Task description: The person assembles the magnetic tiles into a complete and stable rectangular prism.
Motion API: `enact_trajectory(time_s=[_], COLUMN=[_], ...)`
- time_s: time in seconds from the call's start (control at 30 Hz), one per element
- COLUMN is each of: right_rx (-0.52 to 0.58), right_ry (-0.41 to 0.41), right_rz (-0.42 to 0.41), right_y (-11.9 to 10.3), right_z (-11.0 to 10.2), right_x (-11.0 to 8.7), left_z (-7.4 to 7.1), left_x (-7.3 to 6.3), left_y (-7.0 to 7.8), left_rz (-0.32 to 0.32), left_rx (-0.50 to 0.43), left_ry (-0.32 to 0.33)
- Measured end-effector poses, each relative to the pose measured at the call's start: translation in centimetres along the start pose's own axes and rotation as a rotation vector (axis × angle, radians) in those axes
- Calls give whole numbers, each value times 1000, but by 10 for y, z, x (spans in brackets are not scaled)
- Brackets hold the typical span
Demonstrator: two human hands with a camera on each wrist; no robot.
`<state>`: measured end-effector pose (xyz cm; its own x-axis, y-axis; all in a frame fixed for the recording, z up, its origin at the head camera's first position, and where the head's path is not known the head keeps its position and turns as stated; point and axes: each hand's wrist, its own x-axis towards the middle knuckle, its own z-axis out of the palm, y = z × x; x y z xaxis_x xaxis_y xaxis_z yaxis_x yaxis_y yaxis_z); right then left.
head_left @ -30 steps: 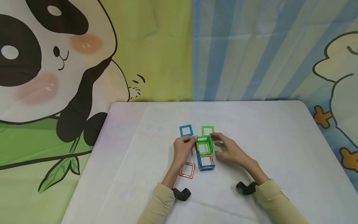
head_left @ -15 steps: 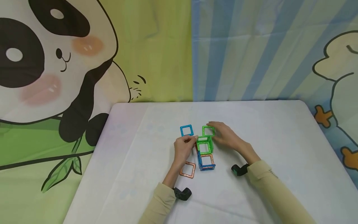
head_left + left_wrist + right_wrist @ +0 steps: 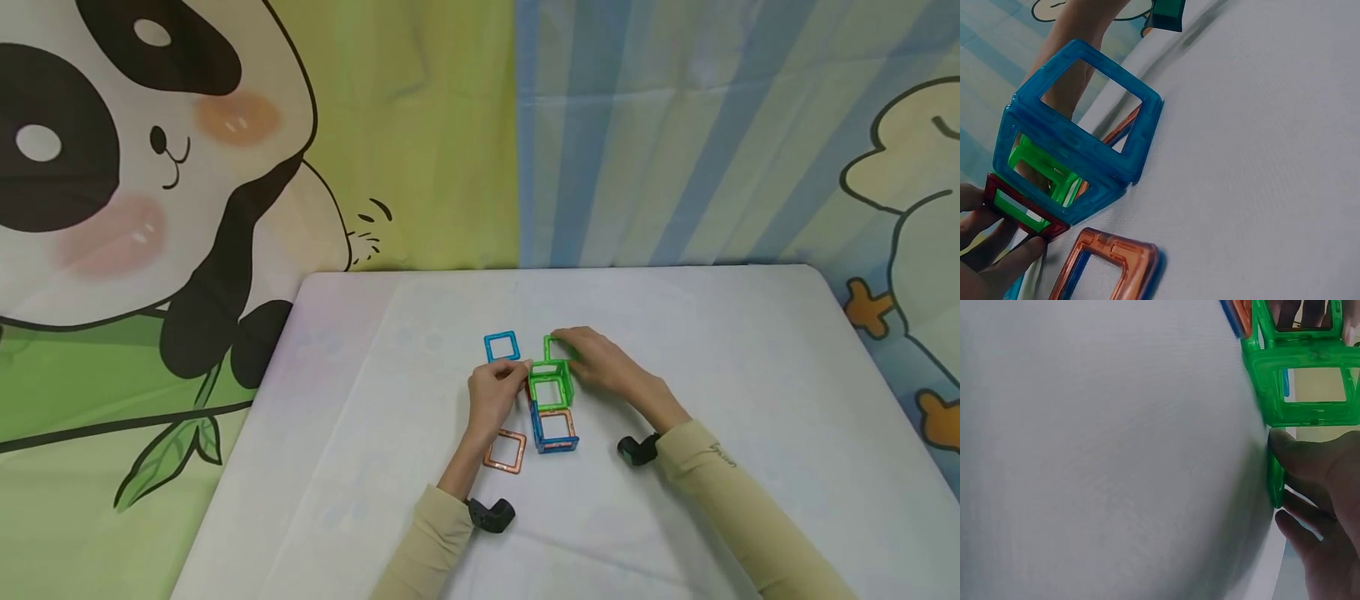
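Observation:
Square magnetic tiles form a small joined structure: green tiles (image 3: 552, 407) stand at the back, with blue tiles (image 3: 557, 445) and an orange tile at the front. On its left side, my left hand (image 3: 491, 398) pinches a red magnetic tile (image 3: 1055, 229), which shows close up in the left wrist view beside the upright blue tiles. Behind the structure, my right hand (image 3: 609, 367) grips a green magnetic tile (image 3: 1276, 481) lying flat, thumb on its near edge and fingers at the far one. The hand covers most of that tile in the head view.
A loose blue tile (image 3: 502, 335) lies on the white table (image 3: 360, 467) behind the left hand. Another loose tile, orange (image 3: 506, 471) with blue at its edge in the left wrist view, lies front left. A printed cloth (image 3: 420, 133) hangs behind the table.
My right hand has moved from the structure's right side back and left onto the rear green tile, and its fingers now cover it. The left hand stays at the red tile.

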<state>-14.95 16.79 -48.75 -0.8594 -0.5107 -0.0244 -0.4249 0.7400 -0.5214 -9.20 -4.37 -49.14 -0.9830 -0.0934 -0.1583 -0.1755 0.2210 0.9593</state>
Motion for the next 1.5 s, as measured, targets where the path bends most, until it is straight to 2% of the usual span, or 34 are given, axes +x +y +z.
enact_trajectory(time_s=[0.43, 0.7, 1.17, 1.4, 1.5], right_rx=[-183, -220, -13, 125, 196], right_ry=[81, 100, 90, 148, 161], right_rz=[-10, 14, 88, 44, 57], right_y=[-5, -7, -10, -13, -13], right_z=[-3, -7, -9, -2, 0], right_x=[-15, -25, -53, -74, -83], left_z=[0, 0, 0, 0, 1], left_x=[1, 0, 1, 0, 2], left_y=[-2, -2, 3, 4, 4], left_rz=[-6, -23, -12, -22, -21], left_rx=[10, -1, -3, 7, 8], left_ry=[7, 19, 13, 14, 15])
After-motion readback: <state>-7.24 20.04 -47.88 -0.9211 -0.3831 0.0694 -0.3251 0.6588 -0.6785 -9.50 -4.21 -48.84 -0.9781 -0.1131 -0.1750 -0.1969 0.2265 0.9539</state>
